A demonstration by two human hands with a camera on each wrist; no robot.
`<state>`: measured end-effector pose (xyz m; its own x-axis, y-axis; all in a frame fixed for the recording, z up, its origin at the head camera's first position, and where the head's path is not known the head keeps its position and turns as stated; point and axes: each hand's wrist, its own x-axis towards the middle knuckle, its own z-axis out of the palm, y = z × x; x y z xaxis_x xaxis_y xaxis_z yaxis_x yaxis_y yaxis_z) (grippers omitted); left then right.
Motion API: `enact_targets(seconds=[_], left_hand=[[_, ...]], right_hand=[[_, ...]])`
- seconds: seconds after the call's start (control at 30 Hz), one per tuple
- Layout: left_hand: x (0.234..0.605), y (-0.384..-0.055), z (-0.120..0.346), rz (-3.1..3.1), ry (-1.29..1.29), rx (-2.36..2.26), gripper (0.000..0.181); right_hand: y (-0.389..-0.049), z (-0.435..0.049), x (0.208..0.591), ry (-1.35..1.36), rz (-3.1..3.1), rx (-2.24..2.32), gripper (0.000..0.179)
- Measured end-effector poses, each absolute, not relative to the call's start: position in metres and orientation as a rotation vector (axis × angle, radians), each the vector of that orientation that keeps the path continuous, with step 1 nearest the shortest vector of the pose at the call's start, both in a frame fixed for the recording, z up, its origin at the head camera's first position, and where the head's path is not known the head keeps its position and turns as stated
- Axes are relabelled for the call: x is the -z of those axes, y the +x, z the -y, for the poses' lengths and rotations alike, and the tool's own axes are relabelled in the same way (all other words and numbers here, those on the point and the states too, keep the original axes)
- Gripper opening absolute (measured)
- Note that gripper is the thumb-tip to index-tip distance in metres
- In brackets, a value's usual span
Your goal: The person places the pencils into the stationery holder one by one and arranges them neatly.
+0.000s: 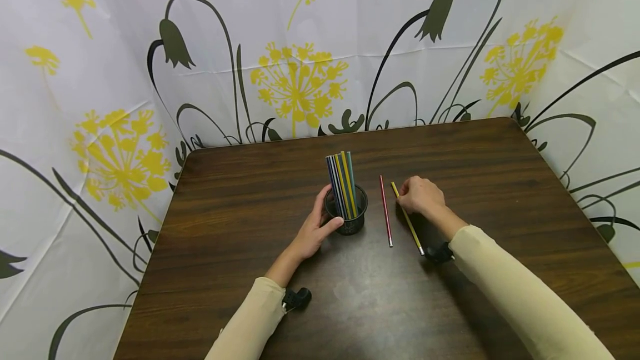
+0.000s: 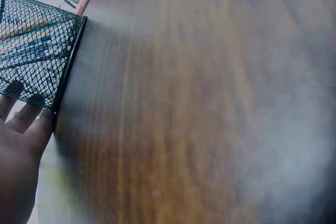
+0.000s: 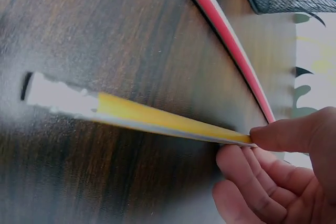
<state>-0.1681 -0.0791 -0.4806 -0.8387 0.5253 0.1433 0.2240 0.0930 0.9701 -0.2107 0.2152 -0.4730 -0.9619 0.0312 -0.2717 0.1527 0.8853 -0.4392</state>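
Note:
A black mesh pencil cup (image 1: 352, 228) stands upright on the table, with several pencils (image 1: 343, 182) leaning in it, among them yellow, teal and dark ones. Around its left side my left hand (image 1: 311, 233) curls, thumb at the front by the rim and fingers behind. In the left wrist view, fingertips touch the mesh near the cup's base. My right hand (image 1: 423, 196) pinches a yellow pencil (image 3: 157, 115) between thumb and fingers near its far end; the eraser end points toward me. To its left lies a red pencil (image 1: 386, 213), apart from both hands.
The dark wood-grain table (image 1: 240, 226) reaches back to a white curtain (image 1: 210, 93) with yellow and grey-green flower prints. Black wrist devices (image 1: 298, 299) sit at the cuffs of the cream sleeves.

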Motion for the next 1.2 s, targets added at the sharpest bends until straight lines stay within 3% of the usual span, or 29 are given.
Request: enact_targets(seconds=[0.53,0.97,1.2], left_hand=[[0.479,-0.168,0.079,-2.127,0.764,-1.816,0.073],[0.479,-0.168,0.079,-2.125,0.75,-1.818,0.073],[0.478,-0.168,0.079,-2.13,0.748,-1.811,0.074]], right_hand=[[-0.21,-0.228,0.435,0.108,-2.686,1.237,0.021],[-0.205,-0.2,0.375,-0.126,-2.513,1.907,0.029],[-0.199,-0.174,0.368,-0.245,-2.533,2.022,0.025]])
